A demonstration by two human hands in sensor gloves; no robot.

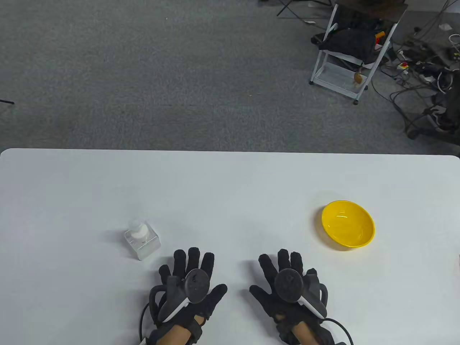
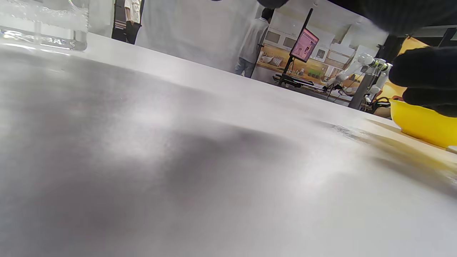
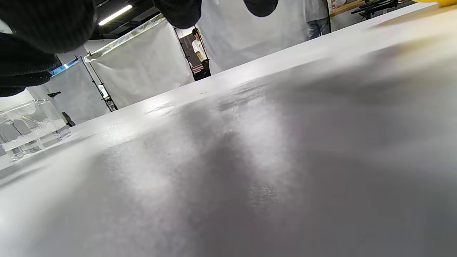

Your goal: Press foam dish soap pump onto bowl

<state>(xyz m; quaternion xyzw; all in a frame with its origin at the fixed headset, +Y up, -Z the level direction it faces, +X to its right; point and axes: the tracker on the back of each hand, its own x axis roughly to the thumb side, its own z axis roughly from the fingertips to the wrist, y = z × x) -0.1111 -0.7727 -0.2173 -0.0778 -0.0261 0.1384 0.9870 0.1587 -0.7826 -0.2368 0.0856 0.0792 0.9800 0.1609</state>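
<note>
Both hands lay flat nr the front edge of the table (image 1: 230, 187), fingers spread, holding nothing: left hand (image 1: 188, 284), right hand (image 1: 287, 284). Bowl (image 1: 348, 224) sat well off to the right; soap bottle (image 1: 142, 239) stood upright just beyond the left hand, far from the bowl. Best approach, probably: bring bottle & bowl together first, nozzle over the bowl, steady the base w/ one hand, press the pump straight down.
</note>
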